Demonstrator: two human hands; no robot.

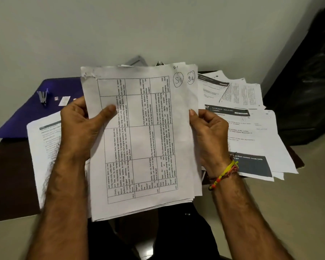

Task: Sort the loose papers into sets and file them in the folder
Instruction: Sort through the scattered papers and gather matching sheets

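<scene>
Holding paper stack point(139, 139) mid-air at frame centre: left hand point(81, 128) grips 9 o'clock edge, right hand point(208, 132) pinches 3 o'clock edge. Read circled S-1, S-4 marks; fan corners, split by mark. Purple folder point(32, 113) on worktop point(4, 177), 10 o'clock.

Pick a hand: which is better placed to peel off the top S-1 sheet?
Probably the right hand. Its fingers sit at the stack's fanned edge, where the S-4 sheet peeks out, so the layers are already separated. The left hand grips the whole stack, thumb across the top.
</scene>
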